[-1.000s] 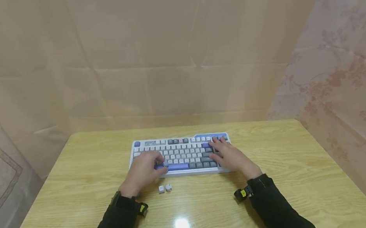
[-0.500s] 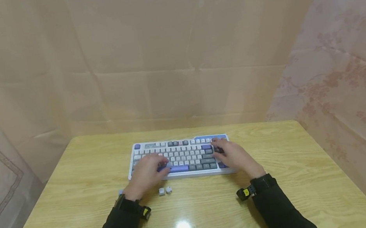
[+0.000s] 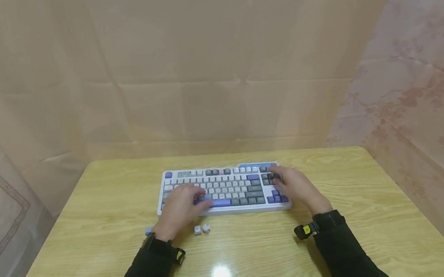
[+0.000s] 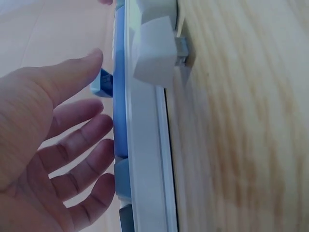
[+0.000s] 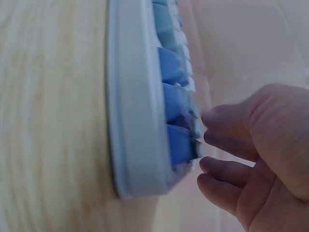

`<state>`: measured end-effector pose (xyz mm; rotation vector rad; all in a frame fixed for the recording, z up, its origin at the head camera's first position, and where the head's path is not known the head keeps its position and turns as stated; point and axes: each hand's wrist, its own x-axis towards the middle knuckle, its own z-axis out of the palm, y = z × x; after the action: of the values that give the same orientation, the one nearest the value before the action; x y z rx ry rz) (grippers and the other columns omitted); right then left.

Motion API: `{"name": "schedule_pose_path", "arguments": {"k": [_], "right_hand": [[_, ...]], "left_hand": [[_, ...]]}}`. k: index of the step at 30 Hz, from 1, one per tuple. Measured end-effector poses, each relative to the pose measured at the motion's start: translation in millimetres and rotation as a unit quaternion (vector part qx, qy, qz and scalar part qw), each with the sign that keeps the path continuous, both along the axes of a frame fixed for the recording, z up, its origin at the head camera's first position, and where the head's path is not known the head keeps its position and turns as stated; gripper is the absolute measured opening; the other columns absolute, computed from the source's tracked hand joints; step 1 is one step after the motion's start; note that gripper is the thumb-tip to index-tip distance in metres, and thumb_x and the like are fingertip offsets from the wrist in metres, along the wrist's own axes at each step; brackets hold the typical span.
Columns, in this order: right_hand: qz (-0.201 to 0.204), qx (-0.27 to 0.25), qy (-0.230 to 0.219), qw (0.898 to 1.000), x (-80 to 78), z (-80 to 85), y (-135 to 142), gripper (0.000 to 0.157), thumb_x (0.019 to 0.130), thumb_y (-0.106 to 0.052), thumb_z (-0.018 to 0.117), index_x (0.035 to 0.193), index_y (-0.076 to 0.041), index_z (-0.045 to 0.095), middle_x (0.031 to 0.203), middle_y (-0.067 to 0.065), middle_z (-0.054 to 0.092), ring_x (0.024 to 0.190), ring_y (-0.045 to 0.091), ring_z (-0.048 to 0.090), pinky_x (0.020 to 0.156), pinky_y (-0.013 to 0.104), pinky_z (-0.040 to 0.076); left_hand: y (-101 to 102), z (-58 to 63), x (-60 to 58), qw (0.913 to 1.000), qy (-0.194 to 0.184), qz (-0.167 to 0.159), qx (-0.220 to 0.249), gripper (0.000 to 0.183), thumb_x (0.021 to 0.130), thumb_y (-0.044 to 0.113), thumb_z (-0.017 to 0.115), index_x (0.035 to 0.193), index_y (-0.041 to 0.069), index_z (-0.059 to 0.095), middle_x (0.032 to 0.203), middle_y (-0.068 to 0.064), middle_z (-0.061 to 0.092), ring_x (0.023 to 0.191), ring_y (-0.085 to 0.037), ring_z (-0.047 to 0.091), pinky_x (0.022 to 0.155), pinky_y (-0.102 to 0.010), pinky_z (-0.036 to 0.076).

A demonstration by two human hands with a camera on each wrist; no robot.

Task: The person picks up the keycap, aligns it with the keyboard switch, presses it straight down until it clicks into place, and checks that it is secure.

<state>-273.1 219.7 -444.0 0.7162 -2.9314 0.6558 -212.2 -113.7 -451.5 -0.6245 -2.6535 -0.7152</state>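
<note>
- A creased beige cloth (image 3: 194, 66) spans the upper frame; a floral pink curtain (image 3: 423, 103) hangs at right.
- A glossy wood-grain table (image 3: 350, 244) fills the lower frame, reflecting light at bottom centre.
- The keyboard (image 3: 229, 190) lies flat at centre.
- The right hand (image 3: 298, 187) is released, fingers loosely bent; the left hand (image 3: 178, 209) curves likewise, whether pinching a blue keycap (image 4: 103, 84) I cannot tell.
- Two white keycaps (image 3: 197, 230) sit below the keyboard.
</note>
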Motion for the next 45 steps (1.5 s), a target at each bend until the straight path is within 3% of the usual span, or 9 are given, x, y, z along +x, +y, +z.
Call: {"name": "schedule_pose_path", "arguments": {"k": [6, 10, 15, 20, 25, 30, 37, 45], "right_hand": [[0.028, 0.035, -0.048, 0.998, 4.3, -4.5, 0, 0.062, 0.091, -0.037, 0.06, 0.14, -0.004, 0.045, 0.149, 0.023, 0.032, 0.134, 0.042, 0.027, 0.103, 0.054, 0.032], [0.026, 0.033, -0.066, 0.997, 5.2, -5.1, 0, 0.068, 0.091, -0.042, 0.058, 0.144, -0.004, 0.039, 0.152, 0.023, 0.023, 0.137, 0.042, 0.019, 0.104, 0.056, 0.029], [0.013, 0.022, -0.084, 0.996, 1.7, -9.4, 3, 0.081, 0.088, -0.048, 0.059, 0.148, -0.004, 0.028, 0.156, 0.023, 0.012, 0.138, 0.039, 0.02, 0.107, 0.052, 0.027], [-0.005, 0.007, -0.124, 0.992, -2.0, -13.3, 11, 0.098, 0.083, -0.059, 0.059, 0.151, -0.004, 0.015, 0.156, 0.023, 0.004, 0.139, 0.036, 0.016, 0.109, 0.049, 0.023], [-0.013, -0.003, -0.166, 0.986, -2.1, -13.6, 16, 0.107, 0.076, -0.064, 0.062, 0.153, -0.01, 0.01, 0.158, 0.018, 0.007, 0.14, 0.034, 0.015, 0.11, 0.049, 0.022], [-0.012, -0.022, -0.204, 0.979, -4.2, -14.7, 14, 0.121, 0.066, -0.063, 0.071, 0.153, -0.012, 0.004, 0.156, 0.016, 0.017, 0.132, 0.03, 0.034, 0.108, 0.048, 0.026], [0.006, -0.068, -0.226, 0.972, -13.2, -23.4, 4, 0.127, 0.063, -0.056, 0.078, 0.153, -0.01, 0.002, 0.155, 0.015, 0.022, 0.131, 0.026, 0.033, 0.109, 0.046, 0.022], [0.008, -0.08, -0.244, 0.966, -15.9, -29.7, -4, 0.123, 0.065, -0.056, 0.077, 0.153, -0.013, 0.002, 0.156, 0.012, 0.018, 0.134, 0.025, 0.028, 0.11, 0.047, 0.02]], "left_hand": [[10, -1.8, 2.0, 0.999, 0.03, 0.033, -0.01, 0.026, 0.073, 0.044, 0.076, 0.068, 0.02, 0.067, 0.061, 0.01, 0.053, 0.055, -0.009, 0.044, 0.05, -0.03, 0.036], [11, -1.7, 1.4, 0.9983, 0.041, 0.038, -0.012, 0.022, 0.074, 0.037, 0.077, 0.075, 0.016, 0.073, 0.067, 0.005, 0.061, 0.06, -0.012, 0.05, 0.056, -0.032, 0.041], [10, -4.4, -1.7, 0.9995, 0.022, 0.021, -0.006, 0.018, 0.074, 0.026, 0.076, 0.087, 0.014, 0.076, 0.079, 0.001, 0.068, 0.073, -0.014, 0.057, 0.068, -0.033, 0.047], [9, -7.4, -3.7, 0.9998, -0.014, 0.006, 0.012, 0.023, 0.076, 0.02, 0.074, 0.098, 0.011, 0.075, 0.088, 0.0, 0.07, 0.078, -0.014, 0.059, 0.07, -0.032, 0.049], [4, -5.9, -3.2, 0.9981, -0.049, 0.013, 0.034, 0.025, 0.079, 0.02, 0.072, 0.102, 0.01, 0.074, 0.093, -0.001, 0.071, 0.077, -0.01, 0.059, 0.066, -0.03, 0.05], [6, 2.8, -7.8, 0.9983, -0.053, -0.001, 0.025, 0.019, 0.08, 0.02, 0.07, 0.097, 0.013, 0.074, 0.088, 0.003, 0.07, 0.074, -0.008, 0.06, 0.066, -0.029, 0.05], [42, 19.4, -28.8, 0.9955, -0.047, -0.082, -0.012, 0.02, 0.081, 0.015, 0.065, 0.098, 0.008, 0.073, 0.091, -0.004, 0.071, 0.08, -0.015, 0.064, 0.075, -0.035, 0.052], [103, 31.8, -60.8, 0.9892, -0.058, -0.114, -0.072, 0.02, 0.076, 0.017, 0.069, 0.093, 0.008, 0.074, 0.08, 0.002, 0.067, 0.069, -0.012, 0.056, 0.063, -0.028, 0.048]]}}
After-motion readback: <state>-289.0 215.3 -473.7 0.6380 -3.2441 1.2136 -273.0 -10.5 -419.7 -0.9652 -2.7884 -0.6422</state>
